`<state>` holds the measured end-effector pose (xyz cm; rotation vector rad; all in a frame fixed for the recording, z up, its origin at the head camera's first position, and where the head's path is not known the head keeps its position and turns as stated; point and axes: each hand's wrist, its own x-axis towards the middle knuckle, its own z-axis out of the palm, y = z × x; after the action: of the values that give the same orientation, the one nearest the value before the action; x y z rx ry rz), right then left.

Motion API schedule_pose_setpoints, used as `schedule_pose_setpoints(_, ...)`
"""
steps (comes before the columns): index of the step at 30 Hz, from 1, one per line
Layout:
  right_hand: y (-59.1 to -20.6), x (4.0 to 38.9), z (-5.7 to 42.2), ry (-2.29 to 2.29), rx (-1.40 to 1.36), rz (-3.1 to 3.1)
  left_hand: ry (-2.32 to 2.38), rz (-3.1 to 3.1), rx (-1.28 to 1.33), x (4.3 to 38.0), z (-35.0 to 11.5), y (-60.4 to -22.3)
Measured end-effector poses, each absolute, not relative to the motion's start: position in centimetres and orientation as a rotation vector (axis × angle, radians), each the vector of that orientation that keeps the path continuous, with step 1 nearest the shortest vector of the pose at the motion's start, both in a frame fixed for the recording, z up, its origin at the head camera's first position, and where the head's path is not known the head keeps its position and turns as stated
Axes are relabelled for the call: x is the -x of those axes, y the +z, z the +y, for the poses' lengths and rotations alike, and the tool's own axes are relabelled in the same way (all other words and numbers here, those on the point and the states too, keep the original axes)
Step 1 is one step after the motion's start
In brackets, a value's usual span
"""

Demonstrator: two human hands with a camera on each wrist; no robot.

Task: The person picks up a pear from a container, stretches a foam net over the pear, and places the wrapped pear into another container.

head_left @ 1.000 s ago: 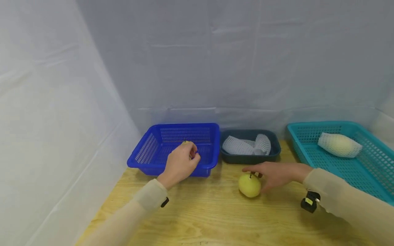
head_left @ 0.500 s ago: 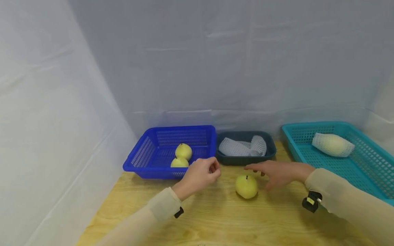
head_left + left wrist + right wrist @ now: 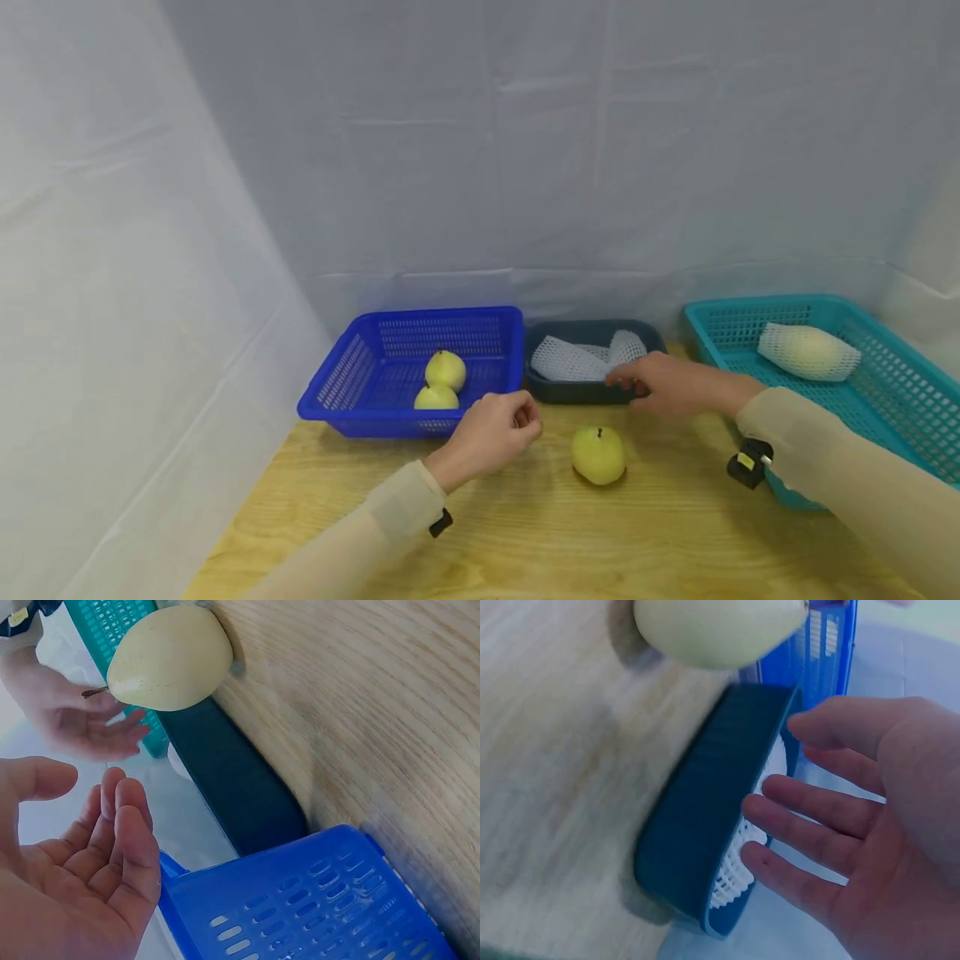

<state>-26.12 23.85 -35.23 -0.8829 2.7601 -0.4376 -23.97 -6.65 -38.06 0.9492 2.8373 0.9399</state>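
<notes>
A yellow pear (image 3: 598, 457) with a dark stem sits on the wooden table between the two hands. My right hand (image 3: 678, 385) reaches over the front rim of a small dark tray (image 3: 566, 392), its fingers spread and bent a little. White foam nets (image 3: 568, 359) lie in that tray, and the right wrist view shows the fingertips close beside the netting (image 3: 735, 874). In front of the blue basket's right corner hovers my left hand (image 3: 491, 429), with nothing in its loosely curved fingers. The left wrist view shows its palm (image 3: 82, 889) bare.
The blue basket (image 3: 360, 423) at the left contains two bare pears (image 3: 446, 371). At the right stands a teal basket (image 3: 825, 417) with one pear in a white foam net (image 3: 810, 352). A white sheet (image 3: 420, 167) hangs behind and along the left.
My left hand has come out of the blue basket toward the right, leaving a pear there. My right hand has moved from beside the table's pear up to the dark tray.
</notes>
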Motion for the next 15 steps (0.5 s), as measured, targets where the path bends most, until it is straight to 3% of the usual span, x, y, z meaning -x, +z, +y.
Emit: schedule_pose_setpoints(15,-35.2,31.7,24.3,-0.314,0.680,2.879,0.971,2.822,-0.962,23.7,-6.5,-38.2)
